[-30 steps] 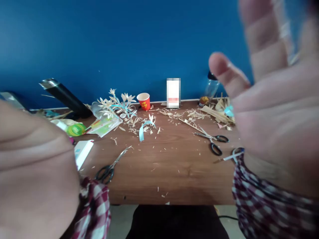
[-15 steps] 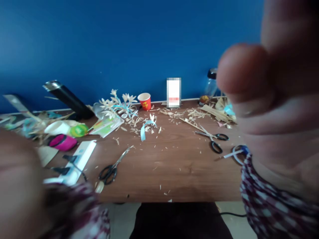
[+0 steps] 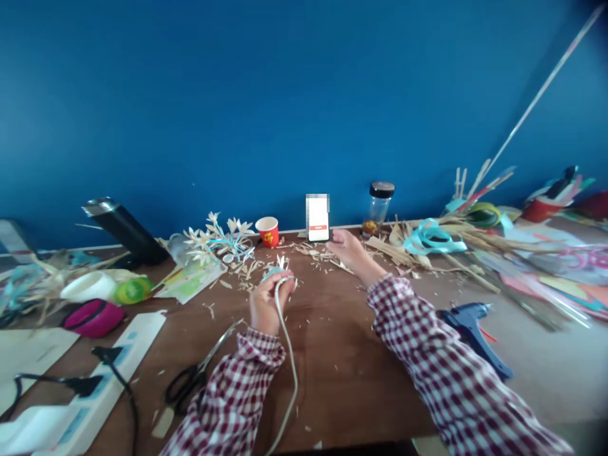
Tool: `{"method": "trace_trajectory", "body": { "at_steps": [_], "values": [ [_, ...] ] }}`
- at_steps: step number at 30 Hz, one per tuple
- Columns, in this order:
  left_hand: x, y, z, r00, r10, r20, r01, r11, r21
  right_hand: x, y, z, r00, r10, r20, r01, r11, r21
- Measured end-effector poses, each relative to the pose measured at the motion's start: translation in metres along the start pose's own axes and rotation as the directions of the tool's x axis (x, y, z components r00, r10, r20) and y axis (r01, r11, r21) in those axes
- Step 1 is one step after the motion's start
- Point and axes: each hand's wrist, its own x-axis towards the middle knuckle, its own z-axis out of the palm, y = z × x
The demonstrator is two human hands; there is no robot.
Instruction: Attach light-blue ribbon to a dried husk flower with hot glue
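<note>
My left hand (image 3: 266, 307) is closed around the end of a white cable (image 3: 291, 354), which runs down to the table's front edge. My right hand (image 3: 352, 253) reaches to the back of the table, its slightly bent fingers apart and nothing visible in them. Just left of those fingertips, a phone (image 3: 318, 218) with a lit screen stands upright by the blue wall. Black-handled scissors (image 3: 183, 387) lie beside my left forearm, partly covered by the sleeve. Behind my left hand are pale shavings (image 3: 244, 272) and a curl of light blue ribbon (image 3: 273, 272).
A red paper cup (image 3: 268, 234), a bunch of pale flowers (image 3: 216, 240) and a lidded jar (image 3: 380, 206) line the wall. A white power strip (image 3: 118, 373) lies at left, near a tilted black flask (image 3: 126, 231). A blue glue gun (image 3: 475, 335) rests right of my right sleeve.
Both hands, previously large and blurred close to the camera, have moved forward over the table. The left now holds the white cable; the right is by the phone. The view has shifted.
</note>
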Motion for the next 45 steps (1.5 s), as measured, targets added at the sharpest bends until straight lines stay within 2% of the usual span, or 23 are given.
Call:
{"method": "trace_trajectory", "body": {
  "at_steps": [3, 6, 10, 12, 14, 18, 20, 22, 23, 25, 27, 29, 32, 37, 40, 45],
  "values": [
    [0.009, -0.020, 0.002, 0.987, -0.059, 0.151, 0.039, 0.991, 0.131, 0.037, 0.037, 0.025, 0.994, 0.052, -0.099, -0.057, 0.997, -0.051],
    [0.016, -0.025, -0.007, 0.962, -0.154, 0.224, 0.129, 0.984, 0.123, 0.061, 0.051, 0.038, 0.985, 0.049, -0.167, -0.062, 0.996, -0.069],
    [0.016, -0.029, -0.016, 0.923, -0.320, 0.215, 0.353, 0.926, -0.135, 0.087, 0.057, 0.051, 0.981, 0.054, -0.186, -0.060, 0.998, -0.025],
    [0.014, -0.033, -0.017, 0.911, -0.371, 0.178, 0.407, 0.878, -0.254, 0.098, 0.060, 0.057, 0.980, 0.070, -0.184, -0.067, 0.998, 0.022],
    [0.013, -0.037, -0.018, 0.906, -0.400, 0.137, 0.423, 0.870, -0.253, 0.106, 0.063, 0.059, 0.981, 0.083, -0.177, -0.070, 0.994, 0.080],
    [0.012, -0.040, -0.016, 0.927, -0.366, 0.087, 0.371, 0.927, -0.057, 0.112, 0.067, 0.059, 0.984, 0.097, -0.152, -0.063, 0.976, 0.210],
    [0.011, -0.039, -0.014, 0.943, -0.323, 0.075, 0.328, 0.943, -0.062, 0.113, 0.068, 0.058, 0.985, 0.098, -0.141, -0.056, 0.960, 0.276],
    [0.009, -0.036, -0.011, 0.942, -0.334, 0.016, 0.334, 0.937, -0.105, 0.114, 0.068, 0.057, 0.987, 0.101, -0.125, -0.053, 0.938, 0.341],
    [0.009, -0.035, -0.010, 0.929, -0.370, -0.016, 0.365, 0.922, -0.128, 0.114, 0.068, 0.057, 0.988, 0.107, -0.116, -0.056, 0.925, 0.375],
    [0.007, -0.031, -0.006, 0.872, -0.488, -0.036, 0.475, 0.861, -0.179, 0.114, 0.066, 0.056, 0.988, 0.124, -0.097, -0.069, 0.893, 0.446],
    [0.005, -0.027, -0.004, 0.791, -0.612, 0.008, 0.595, 0.766, -0.244, 0.113, 0.063, 0.053, 0.987, 0.142, -0.074, -0.085, 0.854, 0.513],
    [0.003, -0.022, -0.003, 0.728, -0.685, 0.039, 0.661, 0.685, -0.308, 0.111, 0.060, 0.050, 0.988, 0.151, -0.045, -0.099, 0.816, 0.570],
    [-0.002, -0.014, -0.001, 0.687, -0.726, 0.038, 0.680, 0.624, -0.384, 0.107, 0.056, 0.044, 0.988, 0.154, 0.012, -0.127, 0.763, 0.634],
    [-0.009, -0.004, 0.001, 0.666, -0.733, 0.137, 0.721, 0.586, -0.370, 0.114, 0.057, 0.043, 0.979, 0.179, 0.093, -0.193, 0.693, 0.695],
    [-0.009, -0.004, 0.001, 0.645, -0.750, 0.145, 0.750, 0.586, -0.306, 0.123, 0.061, 0.047, 0.971, 0.212, 0.114, -0.228, 0.656, 0.719],
    [-0.002, -0.011, 0.003, 0.698, -0.710, 0.092, 0.691, 0.634, -0.347, 0.127, 0.061, 0.055, 0.954, 0.279, 0.107, -0.259, 0.594, 0.761]
  ]
}}
